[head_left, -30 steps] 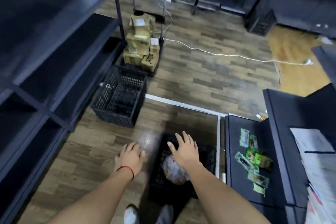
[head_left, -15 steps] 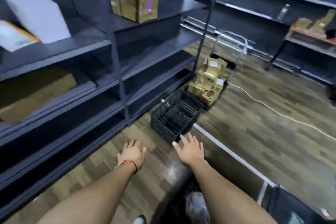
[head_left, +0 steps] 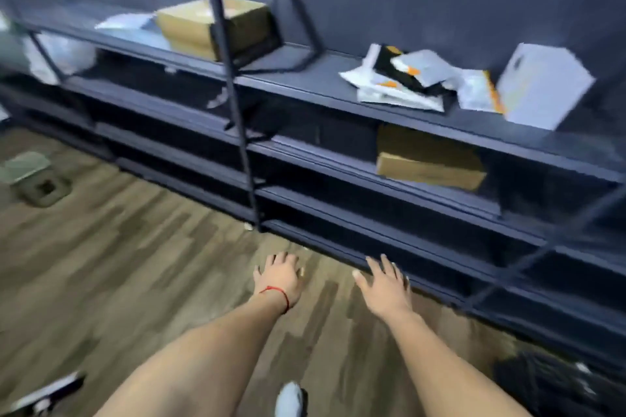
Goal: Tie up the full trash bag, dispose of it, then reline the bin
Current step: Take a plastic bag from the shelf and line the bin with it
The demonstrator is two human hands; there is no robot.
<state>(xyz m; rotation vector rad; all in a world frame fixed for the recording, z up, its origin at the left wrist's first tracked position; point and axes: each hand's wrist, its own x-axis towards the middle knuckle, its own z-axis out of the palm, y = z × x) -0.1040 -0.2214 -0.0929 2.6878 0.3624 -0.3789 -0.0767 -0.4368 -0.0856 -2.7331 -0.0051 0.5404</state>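
Both my arms reach forward over the wooden floor. My left hand [head_left: 279, 276], with a red string on its wrist, is palm down and holds nothing. My right hand [head_left: 384, 286] is beside it with fingers spread, also holding nothing, close to the lowest shelf edge. A dark meshed shape [head_left: 548, 386] at the bottom right corner may be the black bin; blur hides what it holds. No trash bag is visible.
A long dark shelf unit [head_left: 372, 159] fills the upper view, carrying cardboard boxes [head_left: 428, 159], a white box [head_left: 542, 85] and loose packets [head_left: 406, 81]. A flat scale-like device [head_left: 30, 176] lies on the floor at left. My shoe tip [head_left: 289, 398] shows below.
The view has swung left, away from the bin with its bag and the black crate, onto the shelf unit. Both hands stay outstretched and hold nothing.
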